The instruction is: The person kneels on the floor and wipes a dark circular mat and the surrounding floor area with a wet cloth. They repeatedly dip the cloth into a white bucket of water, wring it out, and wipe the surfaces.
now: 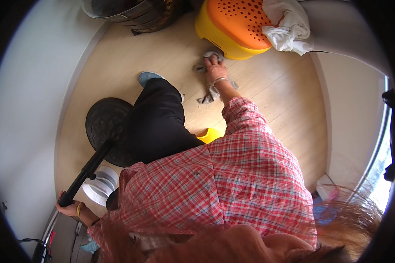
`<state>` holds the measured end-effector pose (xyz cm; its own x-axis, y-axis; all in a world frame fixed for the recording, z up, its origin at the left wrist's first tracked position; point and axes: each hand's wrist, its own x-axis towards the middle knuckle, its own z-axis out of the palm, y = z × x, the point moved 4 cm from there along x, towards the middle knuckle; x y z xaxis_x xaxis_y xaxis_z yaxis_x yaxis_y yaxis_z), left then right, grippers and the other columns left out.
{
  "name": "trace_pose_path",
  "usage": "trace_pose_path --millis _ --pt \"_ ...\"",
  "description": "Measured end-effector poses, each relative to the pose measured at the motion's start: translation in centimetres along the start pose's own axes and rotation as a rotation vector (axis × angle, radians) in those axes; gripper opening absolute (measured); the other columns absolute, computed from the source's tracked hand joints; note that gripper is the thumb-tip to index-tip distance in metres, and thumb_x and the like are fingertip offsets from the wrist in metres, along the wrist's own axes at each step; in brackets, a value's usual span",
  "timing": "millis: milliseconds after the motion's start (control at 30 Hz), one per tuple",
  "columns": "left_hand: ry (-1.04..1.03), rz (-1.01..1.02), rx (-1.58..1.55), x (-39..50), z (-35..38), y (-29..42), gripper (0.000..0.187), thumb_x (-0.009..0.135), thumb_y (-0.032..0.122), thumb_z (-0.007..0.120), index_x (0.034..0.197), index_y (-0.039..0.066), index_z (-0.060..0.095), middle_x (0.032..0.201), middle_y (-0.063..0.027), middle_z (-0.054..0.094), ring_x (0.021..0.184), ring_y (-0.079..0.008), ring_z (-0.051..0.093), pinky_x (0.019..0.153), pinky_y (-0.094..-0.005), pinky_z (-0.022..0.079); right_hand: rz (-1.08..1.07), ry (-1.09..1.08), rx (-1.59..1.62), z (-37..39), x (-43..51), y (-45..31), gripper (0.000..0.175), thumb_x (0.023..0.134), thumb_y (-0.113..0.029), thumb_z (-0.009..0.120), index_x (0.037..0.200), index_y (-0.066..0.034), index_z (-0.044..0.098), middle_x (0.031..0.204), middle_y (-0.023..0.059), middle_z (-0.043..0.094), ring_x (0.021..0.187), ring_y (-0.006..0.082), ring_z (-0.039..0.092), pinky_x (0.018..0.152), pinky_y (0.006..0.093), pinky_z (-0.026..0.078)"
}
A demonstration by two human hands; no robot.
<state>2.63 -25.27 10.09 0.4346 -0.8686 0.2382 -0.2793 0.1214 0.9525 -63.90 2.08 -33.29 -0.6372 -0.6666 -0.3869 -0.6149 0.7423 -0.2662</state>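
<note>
With fingers spread, my right hand (216, 68) presses a crumpled grey cloth (211, 94) onto the light wood-look floor (276, 88). Part of the cloth trails back beneath my wrist. The hand is just in front of a yellow stool with a perforated orange top (237, 23). At the lower left, my left hand (69, 207) grips a black pole (85, 174). This pole rises from a round black patterned base (105, 118) that stands on the floor beside my bent leg.
A dark basket-like container (138, 16) stands at the top left, near the pale wall (29, 98). A white plastic bag (289, 29) hangs over the stool's right side. White round containers (102, 184) are beside the pole. A yellow object (211, 134) shows partly under my body.
</note>
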Motion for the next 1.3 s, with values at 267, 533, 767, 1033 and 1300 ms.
trace_pose_path --millis 267,533,767,1033,1300 --pt "0.009 -0.095 -0.061 1.7 -1.8 -1.9 0.042 0.088 0.034 0.044 0.087 -0.005 0.060 0.088 -0.0195 0.064 0.083 -0.0314 0.062 0.080 -0.0405 0.051 0.159 -0.075 0.016 2.0 -5.4 7.1 0.055 0.076 -0.018 0.061 0.128 -0.0275 0.049 0.143 0.0038 0.036 0.119 0.0404 0.044 0.097 0.0472 0.042" --pt "0.048 -0.140 -0.011 2.4 -2.5 -2.4 0.039 0.086 0.035 0.046 0.085 -0.003 0.056 0.086 -0.0203 0.063 0.081 -0.0319 0.062 0.079 -0.0404 0.051 0.357 0.195 0.069 -5.1 -5.8 18.9 0.046 0.072 -0.020 0.057 0.119 -0.0215 0.056 0.130 0.0088 0.048 0.112 0.0290 0.052 0.098 0.0425 0.039" --pt "0.040 -0.173 -0.004 3.2 -3.2 -3.2 0.041 0.087 0.036 0.045 0.083 -0.003 0.055 0.082 -0.0201 0.064 0.078 -0.0318 0.062 0.079 -0.0390 0.051 0.415 0.138 -0.025 -1.3 -6.0 11.3 0.050 0.074 -0.010 0.056 0.122 -0.0216 0.050 0.136 0.0069 0.040 0.105 0.0422 0.048 0.085 0.0472 0.049" --pt "-0.020 -0.135 -0.080 2.7 -2.8 -3.0 0.044 0.087 0.037 0.043 0.086 -0.005 0.056 0.083 -0.0210 0.063 0.079 -0.0320 0.062 0.079 -0.0394 0.051 -0.261 -0.094 0.155 1.1 -9.1 -1.0 0.048 0.070 -0.007 0.058 0.115 -0.0246 0.059 0.119 -0.0008 0.051 0.105 0.0350 0.048 0.091 0.0442 0.044" --pt "0.014 -0.160 -0.038 1.8 -1.8 -2.4 0.047 0.087 0.037 0.040 0.088 -0.007 0.057 0.085 -0.0206 0.064 0.080 -0.0313 0.061 0.080 -0.0395 0.050 -0.291 0.035 -0.031 2.6 5.1 -15.8 0.047 0.085 -0.017 0.045 0.128 -0.0369 0.049 0.133 -0.0047 0.045 0.120 0.0347 0.040 0.095 0.0552 0.038"
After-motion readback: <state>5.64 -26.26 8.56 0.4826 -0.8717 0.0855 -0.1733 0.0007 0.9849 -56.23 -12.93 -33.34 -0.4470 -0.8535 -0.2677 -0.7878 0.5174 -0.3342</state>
